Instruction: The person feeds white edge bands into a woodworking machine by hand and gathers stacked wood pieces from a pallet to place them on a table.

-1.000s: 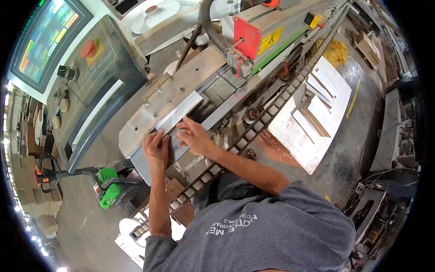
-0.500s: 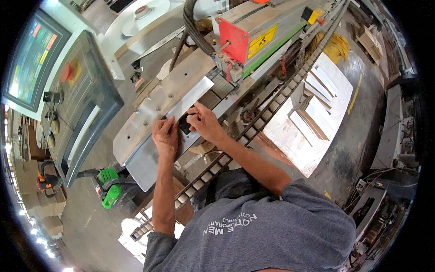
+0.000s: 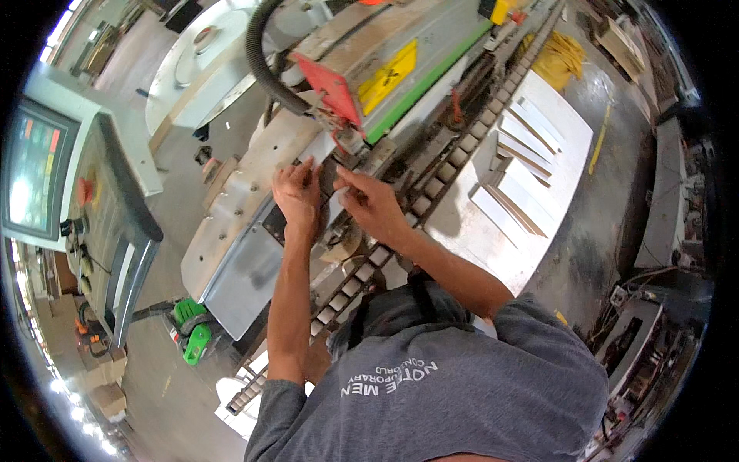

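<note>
Over the metal bed of a machine (image 3: 245,202), both hands are raised close together. My left hand (image 3: 299,192) has its fingers bent and drawn together, tips pointing up beside a dark flat part (image 3: 329,179). On the other side of that part, my right hand (image 3: 373,204) curls inward, its fingertips at the part's edge. Whatever lies in either hand is too small or hidden to make out. Just beyond the fingers stands a tilted red plate (image 3: 327,86) at the end of the machine's grey and green beam (image 3: 431,92).
A control panel with a screen (image 3: 35,169) stands at left. A corrugated hose (image 3: 265,58) arches overhead. A linked chain conveyor (image 3: 431,189) runs past my right forearm. Beyond it, a white board (image 3: 566,185) carries several panel pieces. A green-handled tool (image 3: 196,339) sits at lower left.
The view has shifted, and the machine appears further left. My left hand has moved up the bed beside the dark part. My right hand has drawn slightly away from it.
</note>
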`<state>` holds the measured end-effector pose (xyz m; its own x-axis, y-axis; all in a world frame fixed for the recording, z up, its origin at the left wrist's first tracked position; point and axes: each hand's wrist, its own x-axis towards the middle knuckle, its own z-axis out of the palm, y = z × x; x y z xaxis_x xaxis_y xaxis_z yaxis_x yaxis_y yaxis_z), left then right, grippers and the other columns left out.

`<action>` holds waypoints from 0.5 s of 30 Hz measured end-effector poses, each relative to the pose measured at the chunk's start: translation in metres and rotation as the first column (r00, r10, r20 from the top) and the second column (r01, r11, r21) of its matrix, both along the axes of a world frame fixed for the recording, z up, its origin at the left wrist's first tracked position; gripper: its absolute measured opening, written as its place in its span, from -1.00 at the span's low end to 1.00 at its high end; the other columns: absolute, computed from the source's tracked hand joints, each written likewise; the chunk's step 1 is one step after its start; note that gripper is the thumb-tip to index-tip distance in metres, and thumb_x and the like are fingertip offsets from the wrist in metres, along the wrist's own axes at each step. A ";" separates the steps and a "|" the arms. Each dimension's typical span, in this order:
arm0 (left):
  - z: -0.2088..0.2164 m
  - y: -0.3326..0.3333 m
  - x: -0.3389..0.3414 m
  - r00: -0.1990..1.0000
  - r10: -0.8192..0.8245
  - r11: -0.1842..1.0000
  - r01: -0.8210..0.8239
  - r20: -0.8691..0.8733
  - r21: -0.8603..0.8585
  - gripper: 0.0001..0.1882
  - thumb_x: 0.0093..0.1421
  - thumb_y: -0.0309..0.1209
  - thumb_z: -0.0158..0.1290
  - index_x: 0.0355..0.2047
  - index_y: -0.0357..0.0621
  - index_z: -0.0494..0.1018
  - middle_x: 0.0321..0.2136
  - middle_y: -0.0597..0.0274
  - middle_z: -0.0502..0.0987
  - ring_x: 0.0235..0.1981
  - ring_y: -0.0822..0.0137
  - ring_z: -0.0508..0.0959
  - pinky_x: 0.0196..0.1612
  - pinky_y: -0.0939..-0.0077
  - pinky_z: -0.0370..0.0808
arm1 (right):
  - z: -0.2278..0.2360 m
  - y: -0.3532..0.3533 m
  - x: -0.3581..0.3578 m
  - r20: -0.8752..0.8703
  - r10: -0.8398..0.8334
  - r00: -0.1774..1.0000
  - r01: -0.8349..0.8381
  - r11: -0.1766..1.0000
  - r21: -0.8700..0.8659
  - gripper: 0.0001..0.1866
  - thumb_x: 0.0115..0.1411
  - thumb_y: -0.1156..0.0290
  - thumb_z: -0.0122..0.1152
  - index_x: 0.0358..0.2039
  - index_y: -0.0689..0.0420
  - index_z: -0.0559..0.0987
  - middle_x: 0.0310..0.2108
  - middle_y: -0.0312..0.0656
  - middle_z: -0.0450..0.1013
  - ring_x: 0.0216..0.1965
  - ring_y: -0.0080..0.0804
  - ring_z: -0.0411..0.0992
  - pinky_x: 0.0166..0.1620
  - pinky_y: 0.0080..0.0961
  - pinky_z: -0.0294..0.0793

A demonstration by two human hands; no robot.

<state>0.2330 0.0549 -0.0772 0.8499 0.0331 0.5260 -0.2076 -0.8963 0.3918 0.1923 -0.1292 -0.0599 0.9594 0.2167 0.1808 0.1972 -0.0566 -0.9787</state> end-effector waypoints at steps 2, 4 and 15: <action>0.000 -0.001 0.005 0.997 -0.041 0.997 0.045 0.063 -0.061 -0.80 0.07 -0.41 0.28 -0.27 -0.13 0.65 -0.51 0.09 0.52 -0.38 0.06 0.51 -0.22 0.17 0.44 | 0.015 -0.031 -0.033 0.131 -0.033 0.991 0.044 0.996 -0.079 -0.62 0.27 0.58 0.13 0.11 0.18 0.51 -0.20 -0.09 0.55 -0.33 -0.47 0.49 -0.27 -0.52 0.50; 0.009 -0.008 0.007 0.994 -0.084 0.978 0.095 0.067 -0.184 -0.78 0.10 -0.41 0.27 -0.23 -0.20 0.64 -0.48 0.06 0.55 -0.42 0.07 0.50 -0.25 0.22 0.45 | -0.009 -0.071 -0.059 0.159 -0.155 0.975 0.178 0.973 -0.147 -0.65 0.27 0.56 0.13 0.09 0.20 0.51 -0.15 -0.04 0.53 -0.24 -0.27 0.51 -0.19 -0.40 0.52; 0.012 -0.003 -0.098 0.992 -0.063 0.964 0.033 -0.106 -0.264 -0.80 0.13 -0.57 0.21 -0.21 -0.27 0.64 -0.47 0.10 0.57 -0.42 0.21 0.52 -0.31 0.30 0.48 | -0.136 -0.216 -0.114 0.281 -0.328 0.902 0.371 0.256 -0.892 -0.25 0.11 0.59 0.13 0.29 0.51 0.09 0.27 0.31 0.11 0.24 0.21 0.13 0.27 0.04 0.20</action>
<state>0.1348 0.0520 -0.0654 0.9072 0.1138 0.4051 -0.1891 -0.7497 0.6342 0.0784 -0.3451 -0.1956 0.9856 -0.0950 0.1400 -0.0594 -0.9690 -0.2397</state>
